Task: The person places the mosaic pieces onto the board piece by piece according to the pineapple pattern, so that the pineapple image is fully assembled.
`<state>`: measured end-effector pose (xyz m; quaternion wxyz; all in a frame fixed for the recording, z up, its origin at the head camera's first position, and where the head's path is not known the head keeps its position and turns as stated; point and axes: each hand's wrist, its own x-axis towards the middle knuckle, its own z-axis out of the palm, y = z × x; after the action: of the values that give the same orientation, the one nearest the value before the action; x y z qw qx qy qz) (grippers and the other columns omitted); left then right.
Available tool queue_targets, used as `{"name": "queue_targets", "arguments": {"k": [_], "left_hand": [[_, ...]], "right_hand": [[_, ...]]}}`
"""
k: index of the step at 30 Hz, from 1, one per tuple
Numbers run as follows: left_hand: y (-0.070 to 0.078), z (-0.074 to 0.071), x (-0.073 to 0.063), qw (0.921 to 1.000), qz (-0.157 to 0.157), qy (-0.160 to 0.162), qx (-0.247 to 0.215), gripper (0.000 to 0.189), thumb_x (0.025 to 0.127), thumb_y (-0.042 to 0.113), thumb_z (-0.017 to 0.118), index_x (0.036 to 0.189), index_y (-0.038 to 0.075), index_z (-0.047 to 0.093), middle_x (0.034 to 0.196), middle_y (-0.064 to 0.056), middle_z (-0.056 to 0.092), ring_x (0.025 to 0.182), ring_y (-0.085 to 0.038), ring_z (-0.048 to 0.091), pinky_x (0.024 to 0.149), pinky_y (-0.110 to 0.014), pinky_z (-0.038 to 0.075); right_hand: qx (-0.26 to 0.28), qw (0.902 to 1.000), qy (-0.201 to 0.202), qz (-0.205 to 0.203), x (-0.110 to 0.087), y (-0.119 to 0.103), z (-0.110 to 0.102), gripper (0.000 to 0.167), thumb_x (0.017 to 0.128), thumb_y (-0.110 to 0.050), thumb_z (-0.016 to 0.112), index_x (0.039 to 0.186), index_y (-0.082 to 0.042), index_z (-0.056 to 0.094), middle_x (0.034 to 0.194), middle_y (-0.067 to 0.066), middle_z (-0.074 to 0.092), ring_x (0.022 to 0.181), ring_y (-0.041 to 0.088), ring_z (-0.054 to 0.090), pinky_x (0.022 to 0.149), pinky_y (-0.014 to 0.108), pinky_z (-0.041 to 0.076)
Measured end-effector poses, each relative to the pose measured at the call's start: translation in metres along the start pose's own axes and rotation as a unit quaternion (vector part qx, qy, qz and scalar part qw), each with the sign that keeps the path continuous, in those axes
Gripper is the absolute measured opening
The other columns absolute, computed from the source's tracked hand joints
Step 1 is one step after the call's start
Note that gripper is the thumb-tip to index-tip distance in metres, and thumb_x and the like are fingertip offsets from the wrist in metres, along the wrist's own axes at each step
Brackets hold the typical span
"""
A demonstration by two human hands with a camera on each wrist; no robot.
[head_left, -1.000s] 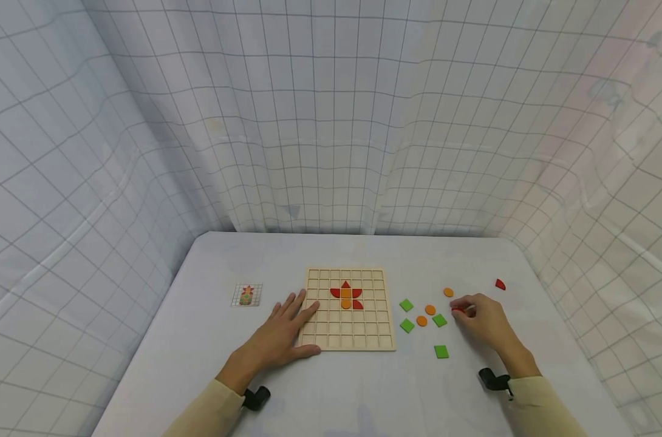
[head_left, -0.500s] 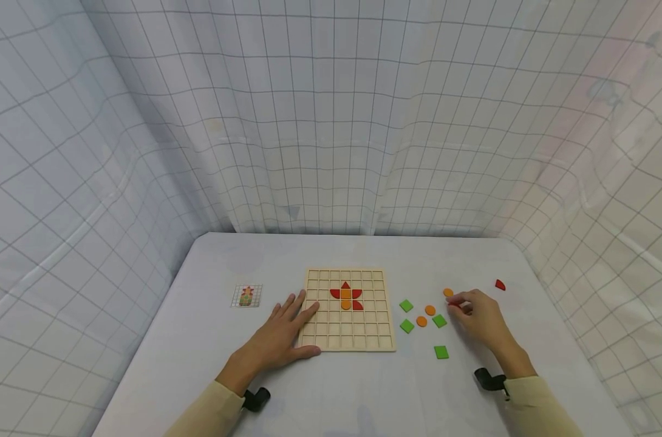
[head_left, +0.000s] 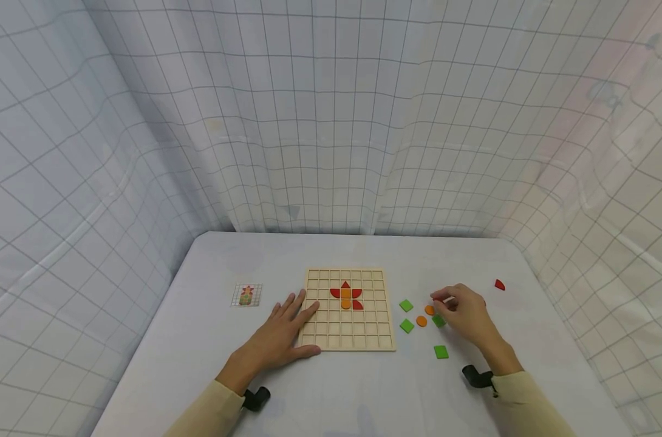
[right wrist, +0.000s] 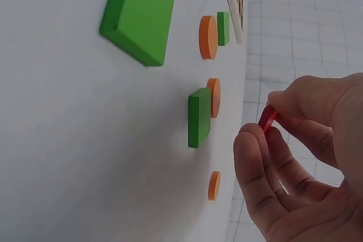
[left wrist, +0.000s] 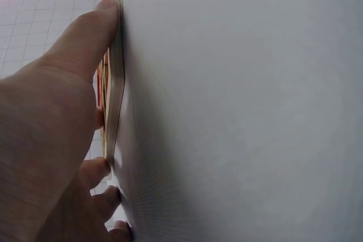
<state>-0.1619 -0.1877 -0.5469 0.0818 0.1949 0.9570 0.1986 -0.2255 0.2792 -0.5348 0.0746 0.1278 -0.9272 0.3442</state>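
Right wrist: bent fingers point(right wrist: 250, 162) pinch a red piece point(right wrist: 267, 118).

Right grip point(right wrist: 306, 182) pinches red piece point(right wrist: 267, 118); green tiles point(right wrist: 142, 18), orange discs point(right wrist: 208, 37) on white tabletop point(right wrist: 79, 140).

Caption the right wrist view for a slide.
Right hand pinching a red piece above the table, near green tiles and orange discs.
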Motion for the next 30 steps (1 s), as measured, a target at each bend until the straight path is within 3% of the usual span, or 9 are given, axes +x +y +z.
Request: {"name": "queue_targets", "arguments": {"k": [8,18,30], "left_hand": [[-0.001,0.0,0.001,1.0,0.0,-0.002,0.0,0.102,0.105,0.066,0.081,0.184,0.019,0.038,0.196,-0.022,0.016,0.182,-0.052,0.018,0.145,-0.075,0.022],[-0.001,0.001,0.002,1.0,-0.001,-0.003,0.003,0.102,0.104,0.066,0.081,0.184,0.019,0.038,0.196,-0.022,0.016,0.182,-0.052,0.019,0.144,-0.076,0.023],[-0.002,0.002,0.001,1.0,-0.002,-0.004,0.004,0.103,0.104,0.067,0.08,0.184,0.018,0.038,0.196,-0.022,0.016,0.182,-0.052,0.018,0.144,-0.076,0.023]], "right_hand": [[0.012,0.9994,-0.004,-0.032,0.008,-0.016,0.011,0.014,0.103,-0.002,0.087,0.116,-0.006,0.088,0.106,0.008,0.079,0.09,0.018,0.075,0.074,0.021,0.06],[0.018,0.9966,-0.022,-0.077,0.021,-0.039,0.03,0.015,0.101,0.0,0.088,0.115,-0.005,0.088,0.108,0.007,0.081,0.094,0.019,0.08,0.084,0.027,0.069],[0.041,0.9924,-0.063,-0.098,0.036,-0.065,0.058,0.018,0.102,-0.003,0.088,0.12,-0.005,0.089,0.111,0.007,0.082,0.096,0.019,0.083,0.087,0.032,0.072]]}}
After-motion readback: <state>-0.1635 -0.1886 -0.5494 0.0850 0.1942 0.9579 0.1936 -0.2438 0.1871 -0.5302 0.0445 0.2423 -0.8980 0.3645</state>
